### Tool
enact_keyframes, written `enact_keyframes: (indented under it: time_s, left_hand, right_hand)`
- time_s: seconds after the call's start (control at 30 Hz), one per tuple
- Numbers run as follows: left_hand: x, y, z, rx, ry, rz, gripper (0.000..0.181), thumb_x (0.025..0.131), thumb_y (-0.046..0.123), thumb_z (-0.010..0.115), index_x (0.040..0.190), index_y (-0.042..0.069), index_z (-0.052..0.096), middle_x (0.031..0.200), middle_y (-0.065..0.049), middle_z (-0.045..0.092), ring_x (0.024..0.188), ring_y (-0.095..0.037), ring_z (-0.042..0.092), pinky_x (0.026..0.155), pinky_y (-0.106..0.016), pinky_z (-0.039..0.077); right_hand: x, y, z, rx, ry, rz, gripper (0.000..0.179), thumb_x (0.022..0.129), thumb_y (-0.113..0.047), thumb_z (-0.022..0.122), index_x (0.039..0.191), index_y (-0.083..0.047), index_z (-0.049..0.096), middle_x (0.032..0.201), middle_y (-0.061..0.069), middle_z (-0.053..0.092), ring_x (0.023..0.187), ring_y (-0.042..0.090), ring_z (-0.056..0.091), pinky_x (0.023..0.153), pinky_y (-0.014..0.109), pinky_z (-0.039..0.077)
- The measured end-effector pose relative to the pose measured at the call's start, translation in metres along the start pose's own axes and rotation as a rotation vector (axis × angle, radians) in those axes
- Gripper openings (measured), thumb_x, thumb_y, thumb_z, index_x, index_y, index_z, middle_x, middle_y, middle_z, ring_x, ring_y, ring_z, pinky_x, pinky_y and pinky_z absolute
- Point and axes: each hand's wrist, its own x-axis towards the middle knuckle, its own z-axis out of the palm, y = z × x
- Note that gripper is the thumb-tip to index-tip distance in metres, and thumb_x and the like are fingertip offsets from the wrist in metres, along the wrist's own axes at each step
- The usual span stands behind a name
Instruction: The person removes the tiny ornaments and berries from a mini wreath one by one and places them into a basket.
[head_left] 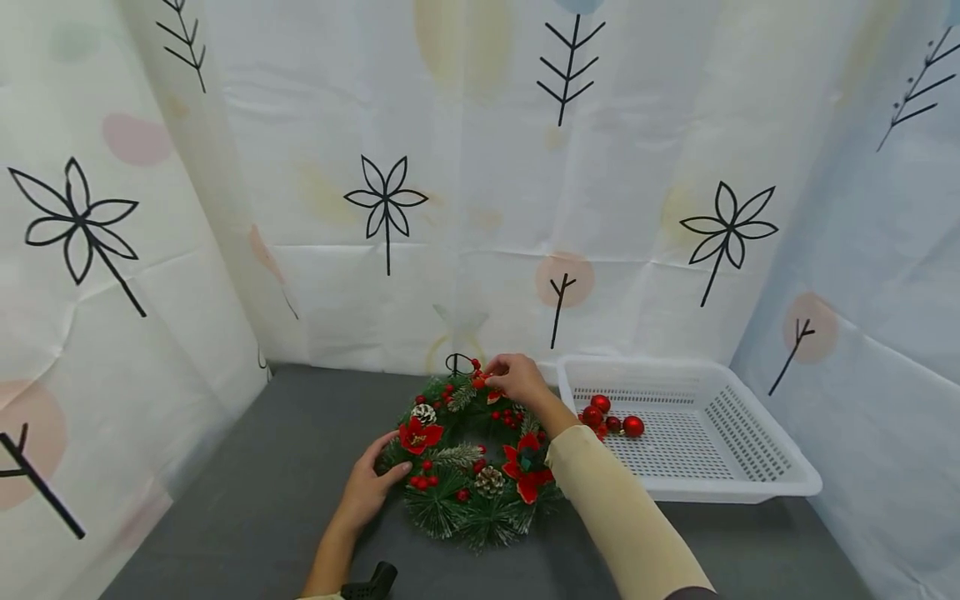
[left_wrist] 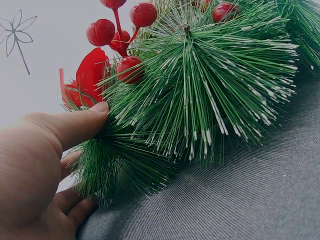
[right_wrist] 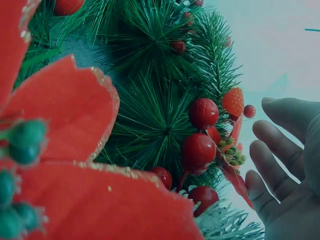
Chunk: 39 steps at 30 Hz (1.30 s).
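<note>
A green Christmas wreath (head_left: pixel 442 506) with red poinsettias, berries and pine cones lies on the grey table. At its left edge my left hand (head_left: pixel 367 487) holds it. The left wrist view shows that thumb over a frosted pine tuft (left_wrist: pixel 125 162) and the fingers beneath it. My right hand (head_left: pixel 517 379) is at the far top edge of the wreath. In the right wrist view, its fingers (right_wrist: pixel 272 182) are loosely bent and spread beside red berries (right_wrist: pixel 199 152) and a small red flower (right_wrist: pixel 235 182). Nothing shows between them.
A white plastic basket (head_left: pixel 750 492) stands on the table to the right, with several shiny red balls (head_left: pixel 633 426) at its left end. Behind the wreath, a thin black wire loop (head_left: pixel 457 363) sticks up. Patterned white cloth (head_left: pixel 465 308) walls surround the grey table (head_left: pixel 300 433).
</note>
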Motion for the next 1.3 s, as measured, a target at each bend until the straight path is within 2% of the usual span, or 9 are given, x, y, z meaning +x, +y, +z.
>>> enact_keyframes:
  time_s: [0.13,0.2,0.23,0.37,0.47,0.7,1.03,1.3]
  left_hand:
    - [-0.010,0.026,-0.003,0.005,-0.003,0.004,0.058,0.092,0.014,0.069,0.143,0.001,0.045,0.147,-0.029,0.036,0.133,-0.050,0.032,0.101,-0.065,0.029]
    - [-0.011,0.031,-0.003,0.016,-0.003,0.004,0.057,0.092,0.014,0.069,0.142,0.000,0.045,0.146,-0.030,0.037,0.132,-0.051,0.033,0.100,-0.065,0.029]
    - [-0.011,0.030,-0.003,0.017,-0.002,0.000,0.057,0.092,0.014,0.069,0.142,0.000,0.045,0.146,-0.030,0.037,0.132,-0.051,0.033,0.100,-0.065,0.030]
    - [-0.002,0.007,0.001,0.010,0.004,-0.013,0.060,0.091,0.016,0.070,0.144,0.003,0.045,0.148,-0.027,0.036,0.134,-0.049,0.031,0.102,-0.065,0.028]
    - [0.001,-0.003,0.001,0.008,0.005,-0.014,0.061,0.091,0.020,0.071,0.145,0.007,0.044,0.149,-0.025,0.036,0.135,-0.047,0.031,0.103,-0.064,0.027]
    - [0.001,-0.004,0.001,0.017,0.012,0.010,0.061,0.090,0.024,0.072,0.143,0.008,0.047,0.147,-0.023,0.039,0.133,-0.046,0.034,0.102,-0.063,0.030]
    - [0.002,-0.006,0.002,-0.010,0.019,-0.001,0.062,0.090,0.020,0.072,0.145,0.007,0.045,0.149,-0.023,0.038,0.136,-0.046,0.031,0.104,-0.064,0.026]
    - [0.000,-0.007,0.001,-0.010,0.009,-0.004,0.062,0.089,0.027,0.072,0.144,0.013,0.046,0.150,-0.019,0.037,0.137,-0.045,0.029,0.103,-0.064,0.026]
  right_hand:
    - [0.003,0.002,0.003,-0.021,-0.011,-0.003,0.013,0.092,-0.014,0.069,0.103,-0.008,0.072,0.088,0.002,0.063,0.076,0.019,0.057,0.067,0.034,0.049]
    - [0.005,0.003,0.005,-0.031,-0.010,0.001,0.013,0.092,-0.015,0.070,0.103,-0.009,0.072,0.085,0.001,0.062,0.073,0.019,0.057,0.065,0.034,0.048]
    - [0.006,0.004,0.006,-0.036,-0.010,0.003,0.013,0.091,-0.015,0.070,0.102,-0.009,0.072,0.083,0.001,0.062,0.071,0.019,0.056,0.065,0.034,0.047]
    - [0.007,0.007,0.010,-0.048,-0.010,0.011,0.014,0.091,-0.015,0.071,0.104,-0.010,0.072,0.080,0.001,0.061,0.066,0.017,0.056,0.062,0.033,0.046]
    - [0.008,0.007,0.013,-0.052,-0.019,0.017,0.018,0.091,-0.015,0.071,0.108,-0.011,0.071,0.078,0.002,0.060,0.065,0.018,0.055,0.060,0.032,0.044]
    - [0.009,0.007,0.016,-0.067,-0.037,0.006,0.024,0.091,-0.015,0.070,0.115,-0.011,0.072,0.075,0.002,0.059,0.064,0.022,0.056,0.058,0.032,0.043]
    - [0.010,0.007,0.019,-0.125,-0.052,-0.005,0.023,0.092,-0.014,0.070,0.115,-0.012,0.072,0.076,-0.001,0.062,0.064,0.014,0.061,0.061,0.032,0.048]
    - [0.009,0.005,0.022,-0.171,-0.048,-0.008,0.019,0.092,-0.013,0.068,0.111,-0.012,0.072,0.088,0.003,0.064,0.067,0.014,0.064,0.065,0.032,0.050]
